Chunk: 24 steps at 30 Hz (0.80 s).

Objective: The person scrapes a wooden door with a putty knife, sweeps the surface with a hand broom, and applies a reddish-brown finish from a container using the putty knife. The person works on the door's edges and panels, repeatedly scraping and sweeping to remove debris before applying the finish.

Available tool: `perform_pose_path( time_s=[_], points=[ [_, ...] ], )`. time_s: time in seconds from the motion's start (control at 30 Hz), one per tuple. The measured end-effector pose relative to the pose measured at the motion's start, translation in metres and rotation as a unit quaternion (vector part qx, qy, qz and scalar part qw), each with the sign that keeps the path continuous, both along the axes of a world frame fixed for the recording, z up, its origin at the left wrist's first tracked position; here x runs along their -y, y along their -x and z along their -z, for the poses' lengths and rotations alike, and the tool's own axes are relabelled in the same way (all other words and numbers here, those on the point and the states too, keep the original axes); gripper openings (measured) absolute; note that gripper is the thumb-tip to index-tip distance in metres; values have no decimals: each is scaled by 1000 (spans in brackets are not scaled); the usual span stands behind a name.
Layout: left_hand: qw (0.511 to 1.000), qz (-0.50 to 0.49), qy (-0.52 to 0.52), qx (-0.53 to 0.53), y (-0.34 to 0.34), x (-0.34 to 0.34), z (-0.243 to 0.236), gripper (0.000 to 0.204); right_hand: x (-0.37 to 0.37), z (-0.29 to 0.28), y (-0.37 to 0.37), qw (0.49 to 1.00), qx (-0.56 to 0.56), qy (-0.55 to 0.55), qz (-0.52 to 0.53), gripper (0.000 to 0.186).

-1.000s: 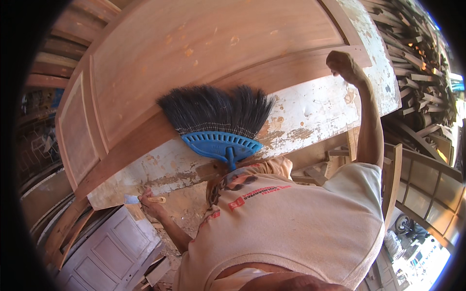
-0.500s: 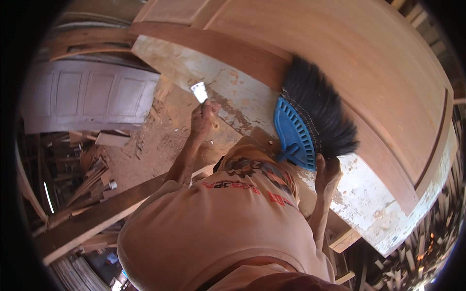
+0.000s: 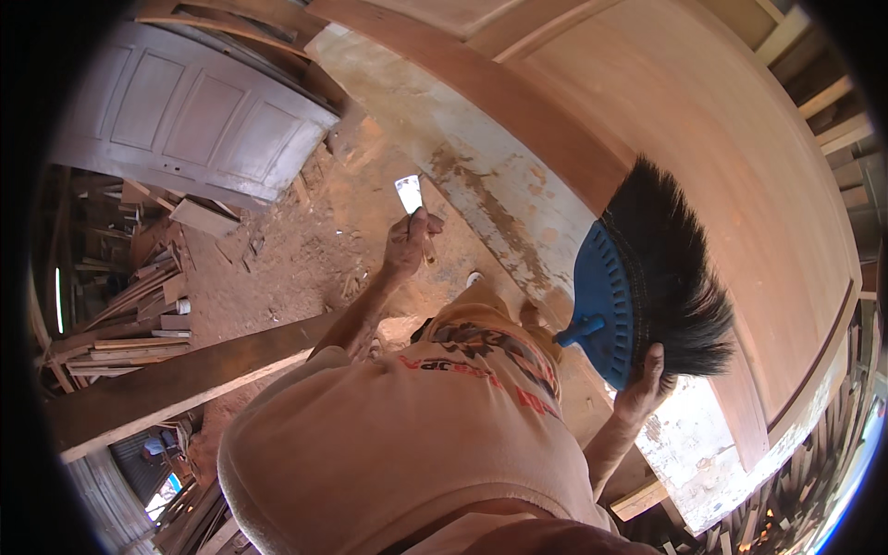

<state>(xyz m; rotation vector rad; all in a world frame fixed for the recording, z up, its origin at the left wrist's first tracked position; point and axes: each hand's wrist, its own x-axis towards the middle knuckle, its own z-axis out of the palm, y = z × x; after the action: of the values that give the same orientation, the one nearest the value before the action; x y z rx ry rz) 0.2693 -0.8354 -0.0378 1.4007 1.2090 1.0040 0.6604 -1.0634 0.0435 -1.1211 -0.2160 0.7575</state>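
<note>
Head view: left hand (image 3: 407,244) outstretched, gripping scraper (image 3: 408,194); right hand (image 3: 642,396) gripping broom (image 3: 655,277) by edge.

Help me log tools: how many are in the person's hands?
2: a putty knife in the left hand and a blue broom head in the right hand; no others show there.

Located at upper left: pale panelled door (image 3: 190,106). Below door: piled wood offcuts (image 3: 139,355). Running diagonally at lower left: thick wooden beam (image 3: 190,387). Between door and beam: brown, debris-strewn floor (image 3: 236,310). Heaped at lower right: narrow wood scraps (image 3: 786,495).
</note>
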Motion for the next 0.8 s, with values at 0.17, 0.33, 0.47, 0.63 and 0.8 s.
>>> perform_pose_path(
  time_s=[0.17, 0.33, 0.47, 0.63, 0.8],
  points=[
    [990, -133, 18, 31, 87, -26, -4, 52, -62, -42, 60, 993, 48, -44, -99, 33],
    [968, -245, 42, 18, 153, -21, 2, 64, -141, -48, 145, 982, 34, -49, -178, 33],
    [954, -298, 6, 16, 198, -20, -2, 67, -193, -26, 199, 965, 97, 17, -243, 25],
    [933, -358, 7, 44, 241, -20, 11, 70, -252, -42, 259, 933, 135, 41, -332, 22],
    [924, -380, 8, 31, 256, -44, 5, 70, -310, -39, 289, 908, 132, 27, -398, 19]
  ],
)
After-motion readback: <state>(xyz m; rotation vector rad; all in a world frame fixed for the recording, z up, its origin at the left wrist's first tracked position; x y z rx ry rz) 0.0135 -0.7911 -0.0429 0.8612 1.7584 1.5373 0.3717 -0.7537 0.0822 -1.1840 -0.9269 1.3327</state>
